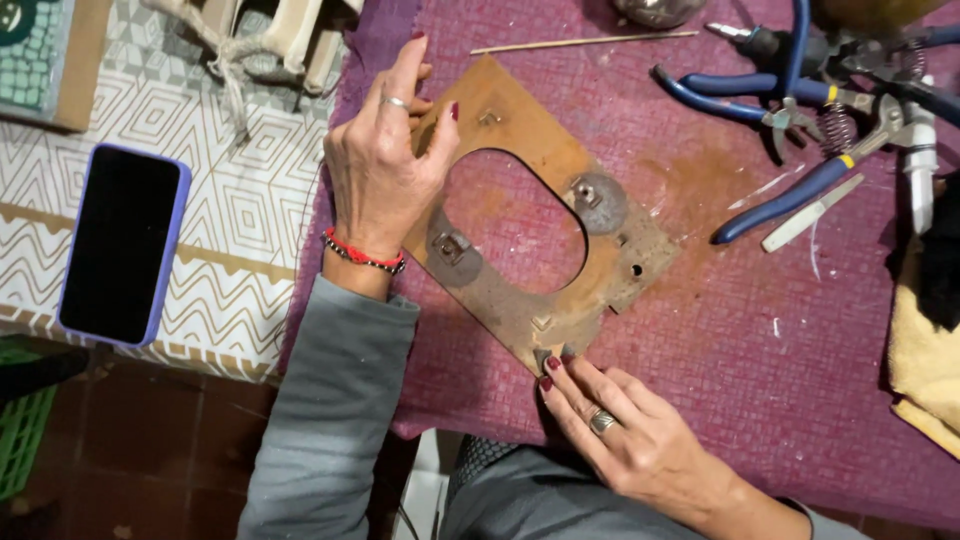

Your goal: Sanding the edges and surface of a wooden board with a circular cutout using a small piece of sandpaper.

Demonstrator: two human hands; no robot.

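- Head view: a rusty metal plate (535,215) with an oval cut-out lies flat on the purple cloth (760,340) covering the desk.
- The left hand (385,165) pinches the plate's far-left edge; fingers closed on it.
- The right hand (625,435) rests extended fingers on the near corner, not grasping.
- Blue-handled pliers (790,150) lie well apart; a phone (122,243) lies at left.

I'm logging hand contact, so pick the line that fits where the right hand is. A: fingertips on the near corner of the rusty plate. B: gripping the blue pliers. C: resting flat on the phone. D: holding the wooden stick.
A: the right hand has its fingertips on the near corner of the rusty plate, while the left hand holds the plate's far edge.
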